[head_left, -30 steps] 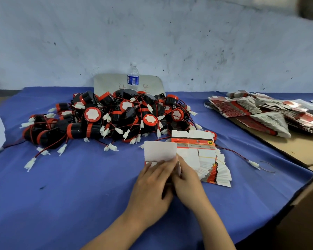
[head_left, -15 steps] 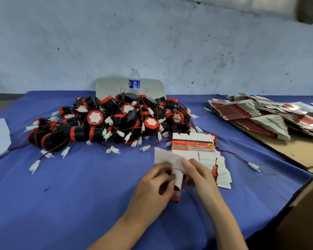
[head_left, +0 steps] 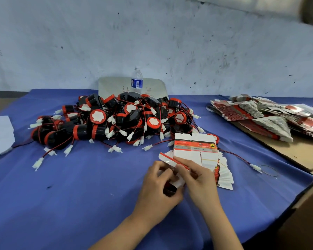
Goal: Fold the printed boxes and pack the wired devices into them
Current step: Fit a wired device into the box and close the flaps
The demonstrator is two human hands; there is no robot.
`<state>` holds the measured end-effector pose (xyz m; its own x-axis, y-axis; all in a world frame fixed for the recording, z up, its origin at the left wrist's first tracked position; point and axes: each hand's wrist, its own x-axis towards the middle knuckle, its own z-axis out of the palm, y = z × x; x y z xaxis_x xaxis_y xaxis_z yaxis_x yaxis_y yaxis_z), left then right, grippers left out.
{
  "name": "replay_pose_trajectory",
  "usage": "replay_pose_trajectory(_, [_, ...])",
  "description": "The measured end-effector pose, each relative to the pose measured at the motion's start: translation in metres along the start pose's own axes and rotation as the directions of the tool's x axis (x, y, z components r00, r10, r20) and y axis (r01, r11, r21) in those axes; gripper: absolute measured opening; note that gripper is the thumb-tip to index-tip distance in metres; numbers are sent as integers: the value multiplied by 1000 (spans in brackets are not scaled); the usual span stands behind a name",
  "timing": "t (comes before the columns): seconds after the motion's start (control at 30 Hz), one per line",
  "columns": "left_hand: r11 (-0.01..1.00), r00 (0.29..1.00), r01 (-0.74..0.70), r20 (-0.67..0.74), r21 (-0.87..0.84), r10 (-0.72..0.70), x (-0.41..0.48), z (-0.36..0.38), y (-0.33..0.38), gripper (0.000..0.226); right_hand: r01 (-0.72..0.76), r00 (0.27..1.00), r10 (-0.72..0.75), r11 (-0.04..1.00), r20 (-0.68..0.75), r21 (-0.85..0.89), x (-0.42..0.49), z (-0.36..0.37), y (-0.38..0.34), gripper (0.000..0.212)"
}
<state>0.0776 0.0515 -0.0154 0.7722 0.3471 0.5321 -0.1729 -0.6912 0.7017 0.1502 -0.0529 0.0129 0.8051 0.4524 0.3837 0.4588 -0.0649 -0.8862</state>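
Both of your hands are closed around one flat red-and-white printed cardboard box blank [head_left: 172, 166], held just above the blue cloth-covered table [head_left: 79, 186] near its front middle. Your left hand [head_left: 159, 184] has its fingers curled around the lower end of the blank, with a dark opening of the half-formed box showing under the fingertips. Your right hand [head_left: 197, 179] pinches the blank's red-striped upper edge, thumb and forefinger pointing up and to the left along that edge. The blank tilts, its white upper flap sticking out past your right fingertips. Just beside your right hand, on its far and right side, lies a fanned stack of flat white box blanks with red and black printed edges [head_left: 206, 159]; its top sheet shows a red band with small print. Beyond that stack, across the middle of the table, sits a large tangled heap of black round wired devices with red rims, white faces, red-and-black leads and white plastic connectors [head_left: 116, 121]. One loose lead with a white connector [head_left: 256, 167] trails to the right of the stack. Behind the heap stands a clear plastic water bottle with a blue label [head_left: 137, 80] before a pale board leaning on the grey wall. Far right, more bundles of printed flat boxes [head_left: 260, 116] lie on brown cardboard. Both bare forearms reach in from the bottom edge, converging on the blank.
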Motion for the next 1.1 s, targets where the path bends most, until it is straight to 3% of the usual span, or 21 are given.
replay_pose_trajectory(0.13, [985, 989, 141, -40, -102, -145, 0, 2, 1, 20, 46, 998, -48, 996, -30, -72, -5, 4, 0, 31])
replay_pose_trajectory(0.3, [958, 965, 242, -65, -153, -254, 0, 4, 2, 9, 49, 996, -58, 990, -63, -132, -6, 10, 0, 38])
replay_pose_trajectory(0.4, [949, 948, 301, -82, -96, -309, 1, 5, 9, 21, 52, 996, -62, 986, -62, -156, -8, 12, 2, 40])
replay_pose_trajectory(0.5, [937, 937, 344, -40, -57, -346, 2, 9, 8, 10, 76, 995, -86, 984, -56, -160, -8, 11, 2, 40])
replay_pose_trajectory(0.63, [910, 909, 412, -75, 34, -409, 2, 15, 10, 17, 85, 994, -94, 987, -54, -139, -7, 10, 1, 40])
replay_pose_trajectory(0.73, [900, 896, 436, -99, 19, -432, 2, 17, 12, 12, 77, 994, -87, 988, -71, -132, -6, 12, 1, 39])
replay_pose_trajectory(1.1, [895, 893, 446, -85, 21, -443, 8, 18, 10, 30, 63, 992, -81, 982, -97, -176, -7, 18, 2, 39])
